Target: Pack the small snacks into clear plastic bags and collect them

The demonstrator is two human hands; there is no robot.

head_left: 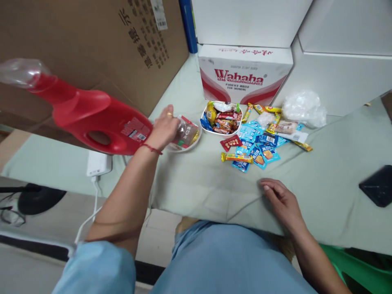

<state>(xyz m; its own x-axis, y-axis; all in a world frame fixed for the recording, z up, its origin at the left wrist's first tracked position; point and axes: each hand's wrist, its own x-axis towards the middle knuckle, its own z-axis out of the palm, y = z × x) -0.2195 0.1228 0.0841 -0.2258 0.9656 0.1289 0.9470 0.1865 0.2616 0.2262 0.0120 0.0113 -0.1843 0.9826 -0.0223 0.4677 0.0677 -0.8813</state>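
I see from one camera worn on my head, facing forward and down across the table (196, 185) — near enough to frame my left hand (167, 126) and right hand (282, 202) whole. My blue shirt (226, 261) fills six o'clock, close below the lens; the white carton (241, 77) stands farther off at one o'clock — the red bottle (113, 118) toward nine.

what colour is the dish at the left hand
White; the dish at the left hand shows in the head view, the only one here.
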